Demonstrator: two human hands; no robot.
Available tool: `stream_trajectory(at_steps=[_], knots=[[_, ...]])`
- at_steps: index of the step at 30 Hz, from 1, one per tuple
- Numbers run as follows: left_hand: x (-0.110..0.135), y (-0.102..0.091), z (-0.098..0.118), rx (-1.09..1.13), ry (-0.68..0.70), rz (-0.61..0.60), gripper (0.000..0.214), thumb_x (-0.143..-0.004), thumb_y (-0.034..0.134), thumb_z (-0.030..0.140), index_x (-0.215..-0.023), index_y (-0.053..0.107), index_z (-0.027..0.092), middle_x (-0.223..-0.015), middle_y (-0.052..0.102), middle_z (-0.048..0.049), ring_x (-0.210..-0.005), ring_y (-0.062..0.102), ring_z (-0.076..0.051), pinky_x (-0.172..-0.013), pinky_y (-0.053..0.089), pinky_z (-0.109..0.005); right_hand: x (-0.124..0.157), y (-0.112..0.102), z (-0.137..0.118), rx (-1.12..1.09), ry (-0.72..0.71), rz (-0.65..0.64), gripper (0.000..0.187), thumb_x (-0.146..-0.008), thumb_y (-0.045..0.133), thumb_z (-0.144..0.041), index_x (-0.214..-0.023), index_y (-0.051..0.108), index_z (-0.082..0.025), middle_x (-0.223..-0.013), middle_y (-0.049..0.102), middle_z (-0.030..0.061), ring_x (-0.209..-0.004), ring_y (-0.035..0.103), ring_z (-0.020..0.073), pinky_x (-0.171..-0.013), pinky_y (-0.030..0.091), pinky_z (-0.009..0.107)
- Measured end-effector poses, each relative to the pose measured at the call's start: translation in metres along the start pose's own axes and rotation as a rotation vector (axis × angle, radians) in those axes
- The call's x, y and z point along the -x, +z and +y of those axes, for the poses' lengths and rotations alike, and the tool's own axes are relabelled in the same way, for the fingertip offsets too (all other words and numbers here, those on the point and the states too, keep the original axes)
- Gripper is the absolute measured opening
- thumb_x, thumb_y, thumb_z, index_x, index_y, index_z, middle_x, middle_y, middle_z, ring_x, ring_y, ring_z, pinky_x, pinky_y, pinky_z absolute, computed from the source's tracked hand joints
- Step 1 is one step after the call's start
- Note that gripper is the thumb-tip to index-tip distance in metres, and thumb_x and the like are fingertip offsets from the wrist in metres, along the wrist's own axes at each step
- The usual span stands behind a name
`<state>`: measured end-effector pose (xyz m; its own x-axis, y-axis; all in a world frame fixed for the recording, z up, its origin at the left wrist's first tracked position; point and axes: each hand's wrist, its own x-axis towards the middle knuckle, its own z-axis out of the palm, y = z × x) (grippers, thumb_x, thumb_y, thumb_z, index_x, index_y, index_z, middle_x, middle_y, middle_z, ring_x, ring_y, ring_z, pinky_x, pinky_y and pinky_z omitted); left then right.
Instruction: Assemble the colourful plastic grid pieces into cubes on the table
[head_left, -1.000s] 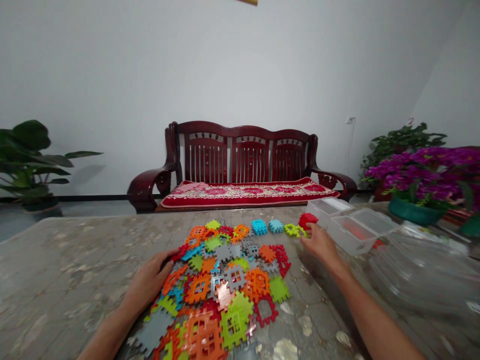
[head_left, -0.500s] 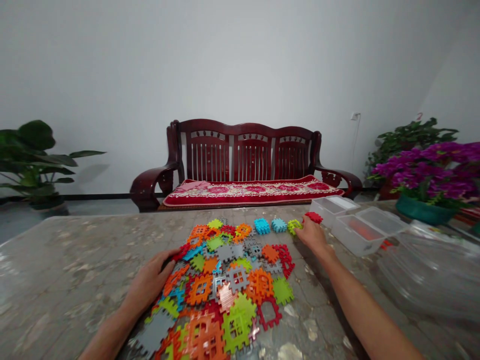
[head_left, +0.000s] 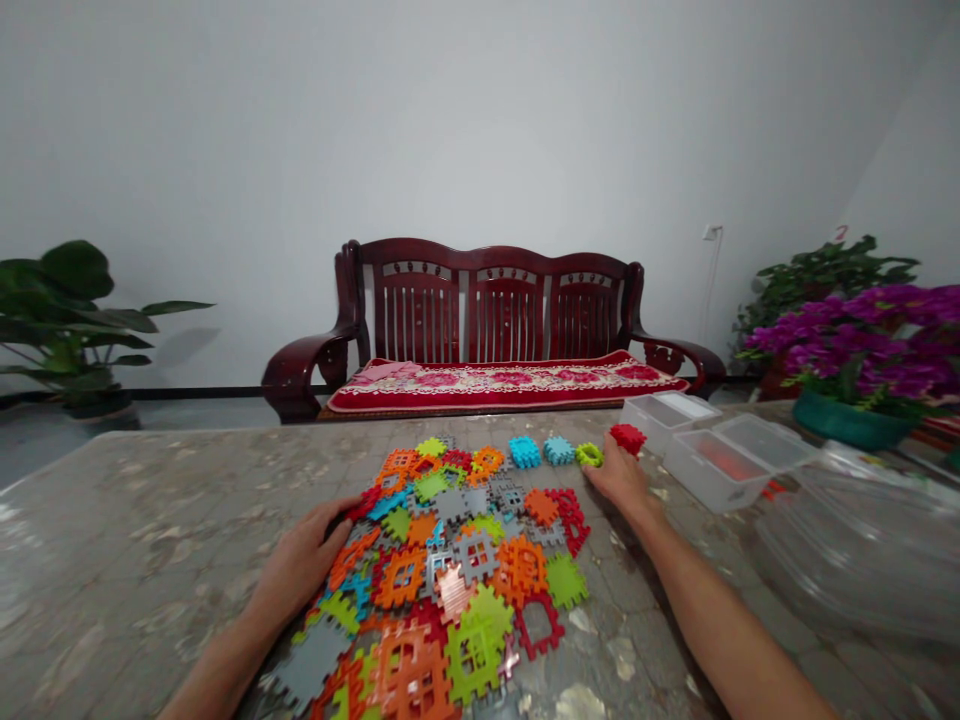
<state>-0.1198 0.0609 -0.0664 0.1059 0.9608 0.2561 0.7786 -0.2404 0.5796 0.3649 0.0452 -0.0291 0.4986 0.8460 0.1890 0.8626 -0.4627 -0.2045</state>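
Toothed plastic building tiles in orange, green, grey, red and blue lie in a loose pile (head_left: 457, 560) on the table. My left hand (head_left: 311, 545) rests at the pile's left edge, its fingers closed on a red tile (head_left: 365, 503). Beyond the pile's right side stands a row of small stacks: a blue stack (head_left: 523, 452), a light blue stack (head_left: 559, 450), a green stack (head_left: 589, 455) and a red stack (head_left: 628, 438). My right hand (head_left: 621, 478) is between the green and red stacks, thumb and fingers apart; its fingertips are partly hidden beside the red stack.
Clear plastic boxes (head_left: 720, 478) stand to the right, one with orange pieces inside. Clear lids or trays (head_left: 862, 550) lie nearer me. A teal pot (head_left: 851, 418) of purple flowers sits at the far right. A wooden bench (head_left: 510, 320) is behind the table (head_left: 172, 500).
My right hand has drawn back slightly toward me, so more of the green and red stacks shows. My left hand and the pile look the same.
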Motion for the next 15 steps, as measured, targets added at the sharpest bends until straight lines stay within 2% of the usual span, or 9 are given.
stream_trajectory(at_steps=[7,15], knots=[[0.0002,-0.0003,-0.0003,0.013,0.012,-0.001,0.049,-0.086,0.045,0.044,-0.121,0.072,0.022,-0.123,0.074,-0.0063,-0.114,0.068,-0.028,-0.105,0.050,-0.044,-0.0067,0.0015,-0.0011,0.028,-0.016,-0.023,0.056,-0.089,0.058,-0.035,-0.137,0.046,-0.010,-0.121,0.069,0.0200,-0.114,0.065,0.0335,-0.090,0.047,0.037],[0.0021,0.0002,0.0010,0.015,0.011,0.004,0.048,-0.088,0.044,0.042,-0.121,0.071,0.021,-0.124,0.074,-0.0064,-0.114,0.067,-0.027,-0.105,0.049,-0.043,-0.0036,0.0065,0.0008,0.033,-0.034,0.005,0.057,-0.090,0.058,-0.036,-0.138,0.045,-0.010,-0.119,0.068,0.0207,-0.110,0.065,0.0324,-0.089,0.046,0.036]])
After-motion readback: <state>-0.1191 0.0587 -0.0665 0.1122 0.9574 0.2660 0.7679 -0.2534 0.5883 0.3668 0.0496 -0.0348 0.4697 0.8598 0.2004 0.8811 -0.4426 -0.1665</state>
